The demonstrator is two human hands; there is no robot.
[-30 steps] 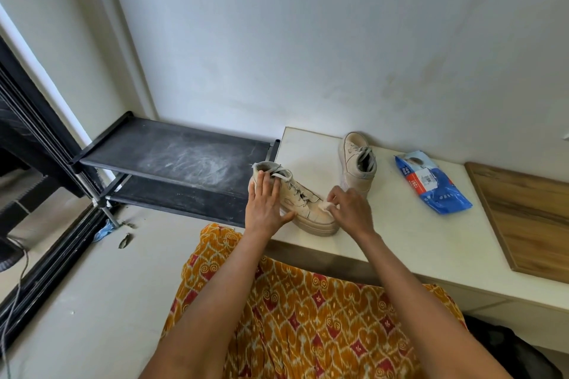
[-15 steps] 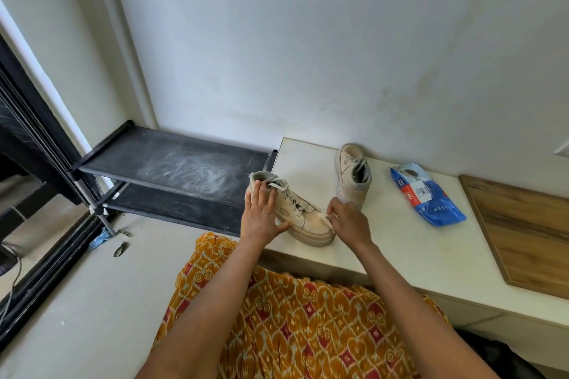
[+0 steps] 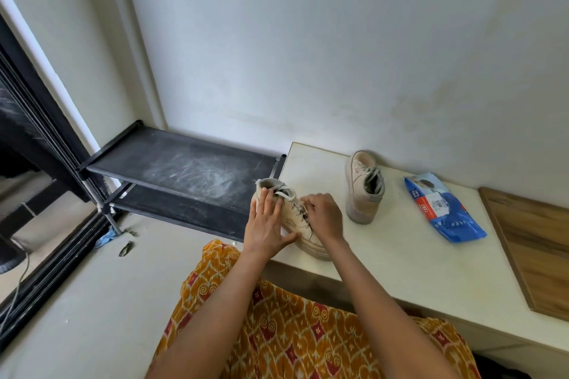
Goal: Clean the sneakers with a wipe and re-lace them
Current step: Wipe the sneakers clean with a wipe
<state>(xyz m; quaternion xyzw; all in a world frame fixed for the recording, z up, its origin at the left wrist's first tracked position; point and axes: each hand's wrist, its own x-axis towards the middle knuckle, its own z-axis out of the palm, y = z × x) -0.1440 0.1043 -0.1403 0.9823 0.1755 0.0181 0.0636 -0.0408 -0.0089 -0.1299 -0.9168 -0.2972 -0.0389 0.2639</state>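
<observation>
Judging from how things lie, this is somewhere early-to-middle: both sneakers are laced to some degree, and I can't tell how much wiping is done, so the second shoe and any re-lacing look like they're left. Biggest thing first: the white bench [image 3: 400, 271] carries everything, and its front edge runs right under both wrists, so the near sneaker [image 3: 295, 224] sits close to the drop. Left of the left hand [image 3: 266, 226] there's the black shoe rack [image 3: 184, 169], lower down, so not much room that way. The left hand lies flat with straight fingers against the shoe's side, steadying it. The right hand [image 3: 323, 215] is curled over the laces; whether it's pinching a wipe, can't tell. Beyond the right hand stands the other sneaker [image 3: 365, 191], and further right the blue wipes pack [image 3: 446, 209], with open bench between.
</observation>
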